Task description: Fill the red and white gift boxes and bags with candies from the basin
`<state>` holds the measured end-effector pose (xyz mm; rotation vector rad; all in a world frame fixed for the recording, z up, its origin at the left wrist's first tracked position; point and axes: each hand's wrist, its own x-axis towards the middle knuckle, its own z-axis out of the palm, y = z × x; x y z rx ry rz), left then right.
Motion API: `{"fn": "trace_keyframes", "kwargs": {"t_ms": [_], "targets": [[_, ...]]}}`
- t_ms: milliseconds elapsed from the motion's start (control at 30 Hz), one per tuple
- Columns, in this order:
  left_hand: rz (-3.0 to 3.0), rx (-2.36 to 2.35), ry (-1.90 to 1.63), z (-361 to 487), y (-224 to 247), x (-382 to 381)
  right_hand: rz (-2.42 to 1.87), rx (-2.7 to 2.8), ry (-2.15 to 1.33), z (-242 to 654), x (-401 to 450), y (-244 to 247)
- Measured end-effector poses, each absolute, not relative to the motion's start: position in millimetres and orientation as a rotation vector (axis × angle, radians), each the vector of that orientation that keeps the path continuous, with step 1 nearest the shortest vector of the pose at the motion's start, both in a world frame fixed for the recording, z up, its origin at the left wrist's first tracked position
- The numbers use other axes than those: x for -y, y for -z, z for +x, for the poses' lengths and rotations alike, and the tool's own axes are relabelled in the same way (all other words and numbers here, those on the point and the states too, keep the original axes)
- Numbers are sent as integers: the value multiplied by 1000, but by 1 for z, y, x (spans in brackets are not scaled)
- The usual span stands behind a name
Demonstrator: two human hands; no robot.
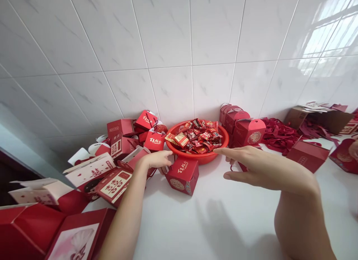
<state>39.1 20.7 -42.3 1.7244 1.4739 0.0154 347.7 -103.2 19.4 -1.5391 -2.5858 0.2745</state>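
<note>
My left hand [157, 160] is at the left side of a small red box [183, 176] with gold lettering, its thumb near the box's top edge and its other fingers partly hidden behind it. Whether it grips the box is unclear. Over the white table, right of that box, my right hand [240, 163] hangs with fingers stretched out and thumb apart, holding nothing. Its fingertips are by the rim of an orange-red basket [205, 157], which holds many wrapped candies [197, 137].
Red and white boxes [116, 185] crowd the left side. Closed red boxes [250, 131], dark red ribbons [279, 135] and an open cardboard box [296, 118] stand at the right. Another person's hand [354, 150] touches a red box at the right edge. A tiled wall rises behind.
</note>
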Motion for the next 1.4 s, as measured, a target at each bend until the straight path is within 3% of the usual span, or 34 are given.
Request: {"fn": "trace_keyframes", "kwargs": {"t_ms": [367, 567, 767, 1033, 1400], "targets": [[1815, -1278, 138, 55, 46, -19, -1489, 2649, -393, 333, 92, -15], [1994, -1016, -19, 73, 22, 5, -1288, 2666, -577, 320, 73, -8], [2289, -912, -331, 85, 4, 31, -1367, 2720, -736, 311, 57, -7], [2130, -705, -635, 87, 7, 35, -1276, 2668, -949, 324, 39, 0], [2030, -530, -553, 93, 8, 39, -1001, 2811, -1112, 313, 30, 10]]}}
